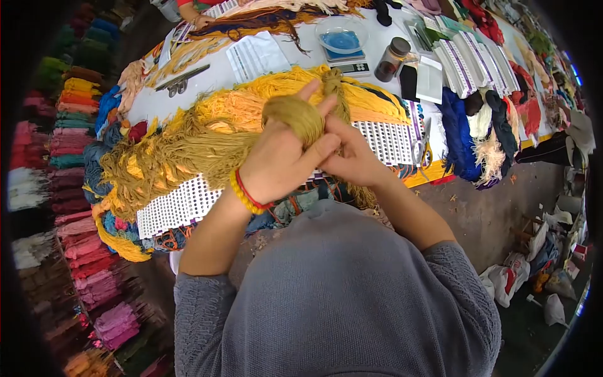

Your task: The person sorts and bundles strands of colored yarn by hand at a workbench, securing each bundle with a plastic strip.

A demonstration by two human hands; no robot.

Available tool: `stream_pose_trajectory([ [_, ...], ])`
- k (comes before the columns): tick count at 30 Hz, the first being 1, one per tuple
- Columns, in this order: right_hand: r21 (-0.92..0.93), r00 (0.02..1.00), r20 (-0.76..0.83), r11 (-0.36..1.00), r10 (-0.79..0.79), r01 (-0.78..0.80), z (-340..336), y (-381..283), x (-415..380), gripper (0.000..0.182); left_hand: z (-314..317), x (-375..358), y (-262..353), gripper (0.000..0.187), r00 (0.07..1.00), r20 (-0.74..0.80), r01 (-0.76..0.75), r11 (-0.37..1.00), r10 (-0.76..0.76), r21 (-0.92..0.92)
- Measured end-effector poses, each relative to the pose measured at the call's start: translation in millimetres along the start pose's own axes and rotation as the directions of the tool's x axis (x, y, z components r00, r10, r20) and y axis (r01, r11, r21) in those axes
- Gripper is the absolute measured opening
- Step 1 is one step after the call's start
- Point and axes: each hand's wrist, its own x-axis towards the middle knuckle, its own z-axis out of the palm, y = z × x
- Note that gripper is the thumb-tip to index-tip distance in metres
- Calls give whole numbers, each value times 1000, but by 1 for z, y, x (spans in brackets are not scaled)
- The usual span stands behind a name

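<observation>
A thick loop of olive thread is wrapped over the fingers of my left hand, two of which point away from me. Red and yellow bracelets circle that wrist. My right hand meets it from the right, fingers closed at the thread beside the left fingertips; the exact pinch is hidden. Long olive strands trail left from my hands, over a heap of yellow and peach skeins. Under the heap lie white cards with rows of holes. A further olive bundle hangs just beyond my fingers.
Scissors lie right of my hands. Farther back are a digital scale with a clear bowl, a dark jar and a paper sheet. Dark blue skeins hang over the right edge. Another person's hand is across the table.
</observation>
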Motion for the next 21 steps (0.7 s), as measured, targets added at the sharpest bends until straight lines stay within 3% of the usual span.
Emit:
stream_pose_trajectory([
  [1, -159, 998, 45, 986, -37, 44, 2, -2, 9, 32, -9, 2, -6, 44, 999, 40, -19, 998, 17, 66],
  [3, -227, 998, 55, 974, 34, -21, 14, -18, 31, 28, -36, 6, -14, 43, 998, 60, -17, 984, 7, 177],
  [5, -204, 996, 65, 976, -58, 70, 26, -32, 60, 25, -65, 13, -17, 43, 999, 8, 37, 996, -37, -87],
  [6, -182, 993, 91, 979, -73, 89, 32, -49, 75, 26, -76, 17, -17, 31, 981, -192, -46, 997, 34, -60],
  [7, -315, 978, 73, 926, -194, 207, 38, -56, 88, 25, -93, 20, -15, 34, 983, -180, -52, 995, 37, -80],
  [8, -296, 968, 76, 921, -240, 252, 44, -67, 100, 25, -112, 23, -6, 40, 985, -170, -58, 993, 41, -98],
  [9, -277, 954, 79, 913, -289, 299, 51, -78, 112, 24, -120, 24, 10, 40, 935, -327, 62, 971, -137, -231],
  [12, -33, 969, 159, 980, -189, 196, 68, -110, 140, 17, -159, 26, 28, 30, 919, -367, 17, 946, -142, -322],
  [13, 70, 938, 174, 954, -299, 292, 76, -114, 148, 19, -171, 25, 31, 25, 928, -366, -64, 935, -73, -349],
  [14, 69, 934, 180, 951, -309, 301, 83, -121, 151, 19, -181, 23, 35, 21, 931, -366, -145, 916, -2, -374],
  [15, 73, 937, 189, 956, -293, 284, 89, -131, 155, 19, -186, 20, 40, 17, 928, -371, -158, 852, -44, -498],
  [16, 76, 941, 197, 961, -275, 265, 95, -139, 158, 19, -195, 26, 30, 16, 984, -162, -177, 406, 71, -897],
  [17, 33, 946, 160, 960, -281, 279, 105, -145, 160, 19, -202, 30, 26, 15, 957, -40, 6, -157, 287, -988],
  [18, 31, 944, 164, 958, -285, 284, 115, -155, 154, 19, -213, 26, 23, 14, 969, 19, 64, -177, 248, -982],
  [20, -456, 938, -12, 837, -346, 303, 139, -178, 136, 19, -220, 13, 43, 15, 982, 75, 131, -342, 173, -931],
  [21, 97, 916, 149, 927, -372, 361, 132, -153, 156, 19, -226, 11, 38, 17, 969, 97, 188, -417, 229, -889],
])
